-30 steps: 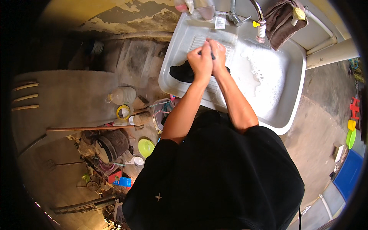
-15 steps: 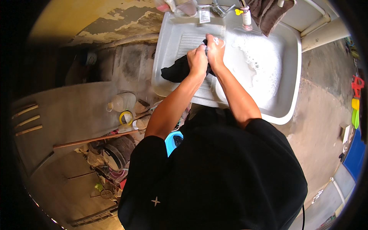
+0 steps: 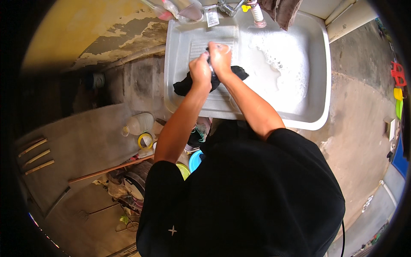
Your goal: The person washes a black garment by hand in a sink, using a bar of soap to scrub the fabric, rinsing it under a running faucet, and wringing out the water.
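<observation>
Both my hands are closed on a wet black cloth [image 3: 183, 86] above the ribbed washboard [image 3: 212, 46] in the left part of the white sink [image 3: 324, 85]. My left hand [image 3: 200, 70] is a fist, pressed up beside my right hand [image 3: 220, 58], which has suds on its back. Dark fabric shows between the two hands, and loose ends of the cloth hang out on both sides below the wrists. Most of the gripped part is hidden by my fingers. Soapy water [image 3: 284, 64] with white foam fills the basin to the right.
Along the sink's back stand a tap [image 3: 227, 7], a white ribbed hose [image 3: 258, 16] and a hanging brown cloth [image 3: 287, 12]. A small white packet [image 3: 211, 16] lies on the rim. A plastic jug [image 3: 139, 124], a yellow tape roll [image 3: 145, 140] and a blue basin [image 3: 195, 160] are on the floor.
Both hands have shifted slightly while keeping hold of the black cloth, and one end of it now spreads out right of my right wrist. The whole view has moved a little.
</observation>
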Demonstrator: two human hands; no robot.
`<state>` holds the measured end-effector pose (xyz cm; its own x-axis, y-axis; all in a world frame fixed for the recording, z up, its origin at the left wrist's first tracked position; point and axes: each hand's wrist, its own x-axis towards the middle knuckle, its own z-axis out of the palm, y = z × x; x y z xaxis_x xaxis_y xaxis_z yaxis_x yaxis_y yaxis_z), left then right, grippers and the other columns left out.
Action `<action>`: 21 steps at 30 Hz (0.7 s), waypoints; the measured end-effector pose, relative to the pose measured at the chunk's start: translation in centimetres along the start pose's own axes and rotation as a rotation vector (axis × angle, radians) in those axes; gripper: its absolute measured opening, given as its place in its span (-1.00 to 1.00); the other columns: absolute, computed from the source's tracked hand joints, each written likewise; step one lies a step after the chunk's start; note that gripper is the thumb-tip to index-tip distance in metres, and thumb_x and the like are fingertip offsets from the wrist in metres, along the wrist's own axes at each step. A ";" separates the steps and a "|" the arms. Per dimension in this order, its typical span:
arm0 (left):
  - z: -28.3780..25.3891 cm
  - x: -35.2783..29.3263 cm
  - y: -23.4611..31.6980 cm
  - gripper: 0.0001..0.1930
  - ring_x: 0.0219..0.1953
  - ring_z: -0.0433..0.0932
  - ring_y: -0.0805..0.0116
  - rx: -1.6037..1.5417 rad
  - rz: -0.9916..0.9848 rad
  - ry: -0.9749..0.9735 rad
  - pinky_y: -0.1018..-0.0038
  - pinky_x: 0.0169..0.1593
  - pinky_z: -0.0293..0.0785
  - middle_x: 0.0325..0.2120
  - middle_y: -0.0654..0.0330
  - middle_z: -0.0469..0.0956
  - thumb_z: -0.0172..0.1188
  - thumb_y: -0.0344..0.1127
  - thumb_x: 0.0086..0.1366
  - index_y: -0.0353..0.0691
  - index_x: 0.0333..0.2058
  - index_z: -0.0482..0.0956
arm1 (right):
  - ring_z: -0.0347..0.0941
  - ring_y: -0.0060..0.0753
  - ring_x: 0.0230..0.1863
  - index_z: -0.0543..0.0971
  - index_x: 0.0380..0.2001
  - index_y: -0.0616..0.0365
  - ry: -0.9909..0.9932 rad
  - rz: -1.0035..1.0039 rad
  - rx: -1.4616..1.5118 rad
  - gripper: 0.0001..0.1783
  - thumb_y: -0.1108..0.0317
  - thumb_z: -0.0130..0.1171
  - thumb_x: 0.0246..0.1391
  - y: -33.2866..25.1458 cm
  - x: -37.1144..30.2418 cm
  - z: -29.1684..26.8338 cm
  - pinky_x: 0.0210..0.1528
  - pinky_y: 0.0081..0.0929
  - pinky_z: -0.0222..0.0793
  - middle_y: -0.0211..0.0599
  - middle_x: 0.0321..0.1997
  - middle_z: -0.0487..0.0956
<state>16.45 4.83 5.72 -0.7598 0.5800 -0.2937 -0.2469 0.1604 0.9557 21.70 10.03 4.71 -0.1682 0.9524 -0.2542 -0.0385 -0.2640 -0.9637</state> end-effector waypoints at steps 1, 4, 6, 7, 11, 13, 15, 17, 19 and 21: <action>-0.3 0.0 0.6 -0.75 -0.54 0.54 0.39 0.139 0.036 -0.033 0.40 -0.36 0.48 -0.63 0.25 0.49 0.15 -0.29 0.27 -0.28 -0.56 0.52 | 0.48 0.29 -0.52 0.64 -0.60 0.21 -0.022 0.028 0.061 -0.66 0.13 0.16 -0.04 -0.2 0.0 0.0 -0.40 -0.09 0.43 0.20 -0.60 0.48; -4.0 5.0 1.1 -0.78 -0.56 0.45 0.47 -0.164 -0.182 -0.133 0.43 -0.42 0.39 -0.65 0.35 0.41 0.16 -0.29 0.27 -0.27 -0.52 0.55 | 0.46 0.15 -0.63 0.58 -0.66 0.27 -0.040 -0.420 -0.098 -0.63 0.17 0.12 0.01 -2.2 -5.4 2.1 -0.48 -0.12 0.37 0.13 -0.66 0.47; -3.4 3.6 0.9 -0.77 -0.53 0.47 0.46 -0.115 -0.177 -0.162 0.41 -0.40 0.42 -0.61 0.31 0.45 0.15 -0.27 0.28 -0.28 -0.49 0.57 | 0.45 0.15 -0.65 0.54 -0.70 0.31 -0.058 -0.467 -0.066 -0.59 0.18 0.08 0.03 -1.0 -3.2 1.8 -0.51 -0.05 0.33 0.12 -0.67 0.48; -1.9 1.7 1.2 -0.76 -0.49 0.50 0.45 -0.037 -0.083 -0.109 0.42 -0.37 0.44 -0.57 0.28 0.49 0.14 -0.26 0.29 -0.29 -0.48 0.57 | 0.30 -0.13 -0.67 0.47 -0.69 0.36 -0.034 -0.333 -0.022 -0.56 0.17 0.09 0.06 -1.3 -0.7 1.5 -0.54 -0.13 0.26 0.04 -0.71 0.39; -3.1 4.0 1.4 -0.75 -0.40 0.54 0.41 -0.203 -0.021 -0.195 0.38 -0.31 0.48 -0.47 0.24 0.57 0.12 -0.26 0.30 -0.30 -0.46 0.59 | 0.16 -0.35 -0.69 0.42 -0.69 0.39 -0.024 -0.401 -0.048 -0.52 0.15 0.11 0.09 -1.8 -2.3 3.2 -0.56 -0.20 0.21 -0.03 -0.75 0.32; -5.3 5.8 0.6 -0.75 -0.43 0.53 0.41 -0.057 0.172 -0.366 0.38 -0.35 0.46 -0.47 0.24 0.57 0.13 -0.26 0.29 -0.31 -0.48 0.59 | 0.15 -0.32 -0.70 0.43 -0.68 0.38 -0.068 -0.588 0.055 -0.53 0.16 0.14 0.09 -1.8 -3.3 3.8 -0.56 -0.21 0.21 -0.04 -0.74 0.35; -1.3 2.6 1.7 -0.75 -0.50 0.49 0.40 0.159 0.265 -0.193 0.41 -0.39 0.40 -0.55 0.27 0.52 0.16 -0.29 0.28 -0.30 -0.54 0.54 | 0.15 -0.34 -0.71 0.44 -0.68 0.36 -0.045 -0.346 0.041 -0.54 0.17 0.10 0.12 -1.4 1.2 2.1 -0.57 -0.21 0.19 -0.03 -0.73 0.36; 0.7 0.4 3.4 -0.77 -0.58 0.44 0.43 0.053 0.175 -0.079 0.46 -0.41 0.34 -0.64 0.30 0.43 0.17 -0.34 0.25 -0.31 -0.56 0.53 | 0.21 -0.37 -0.68 0.44 -0.66 0.35 -0.044 -0.137 0.103 -0.56 0.18 0.05 0.13 -2.7 2.1 1.5 -0.55 -0.21 0.22 -0.02 -0.71 0.36; -1.4 4.2 3.6 -0.73 -0.59 0.42 0.44 -0.042 0.136 -0.037 0.44 -0.44 0.33 -0.65 0.30 0.43 0.15 -0.34 0.24 -0.34 -0.61 0.50 | 0.48 0.06 -0.64 0.56 -0.63 0.31 -0.018 -0.404 -0.012 -0.56 0.13 0.05 0.08 -3.4 -1.8 3.0 -0.51 -0.13 0.34 0.12 -0.62 0.53; -1.6 4.5 3.4 -0.68 -0.61 0.40 0.43 -0.160 0.093 -0.010 0.42 -0.47 0.32 -0.66 0.28 0.44 0.14 -0.34 0.23 -0.40 -0.67 0.47 | 0.51 0.04 -0.62 0.60 -0.57 0.30 -0.118 -0.252 -0.053 -0.62 0.16 0.08 0.07 -3.1 -2.7 2.6 -0.44 -0.18 0.41 0.17 -0.58 0.55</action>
<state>11.26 6.70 7.58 -0.7778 0.5946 -0.2036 -0.2692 -0.0224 0.9628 19.72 7.84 8.59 -0.2732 0.9620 0.0025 -0.0426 -0.0095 -0.9990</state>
